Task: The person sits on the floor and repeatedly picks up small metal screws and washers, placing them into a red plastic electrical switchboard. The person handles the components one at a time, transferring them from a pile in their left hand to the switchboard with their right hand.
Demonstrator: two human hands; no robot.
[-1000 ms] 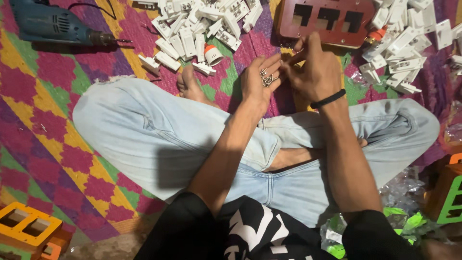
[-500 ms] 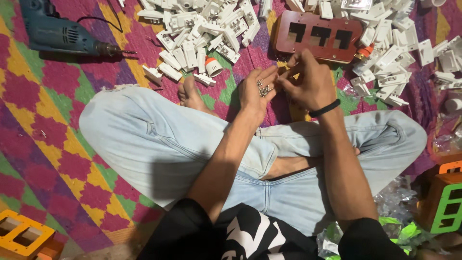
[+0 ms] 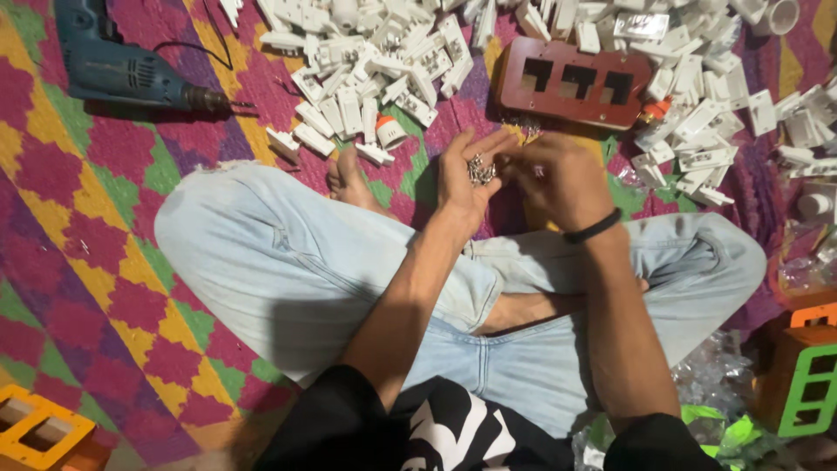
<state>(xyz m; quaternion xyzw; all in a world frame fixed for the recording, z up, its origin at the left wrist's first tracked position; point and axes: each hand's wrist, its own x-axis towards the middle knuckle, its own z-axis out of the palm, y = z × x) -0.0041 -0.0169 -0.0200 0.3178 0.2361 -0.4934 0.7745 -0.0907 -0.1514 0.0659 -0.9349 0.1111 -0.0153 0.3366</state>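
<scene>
While the left hand is held open, palm up, a small heap of screws is cradled in its hollow. The right hand is curled just beside it, fingertips bent toward the heap (whether a screw is pinched cannot be told). The screws are thus carried by the left hand and lie to the right hand's left. A brown switch board is seen just beyond both hands on the patterned mat, among white switch parts; a blue drill is set well apart.

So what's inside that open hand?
A small heap of shiny metal screws lies in the cupped left hand. The right hand reaches in beside it; its fingertips are hidden, so whether they pinch one is unclear.
</scene>
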